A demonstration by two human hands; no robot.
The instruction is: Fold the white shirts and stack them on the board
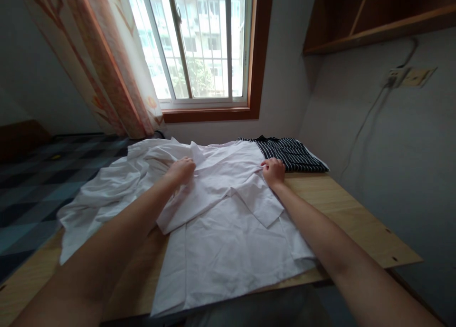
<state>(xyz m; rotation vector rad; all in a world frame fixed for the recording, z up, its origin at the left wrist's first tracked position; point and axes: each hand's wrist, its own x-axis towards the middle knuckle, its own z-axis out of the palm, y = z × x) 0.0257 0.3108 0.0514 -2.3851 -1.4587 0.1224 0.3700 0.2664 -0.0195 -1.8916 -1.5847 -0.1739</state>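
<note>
A white cloth garment lies spread over a wooden board, its near part flat and its middle partly folded over. My left hand is closed on the cloth left of the middle, its fingertips partly hidden. At the right edge of the garment, my right hand pinches the fabric between curled fingers. More white cloth sits bunched to the left of my left hand; whether it is one piece with the garment I cannot tell. Just beyond my right hand is a folded black-and-white striped cloth.
The wooden board reaches to the right, near the wall. A bed with a dark checked cover adjoins on the left. Behind are a window and a patterned curtain. A shelf and a socket with a cord are at right.
</note>
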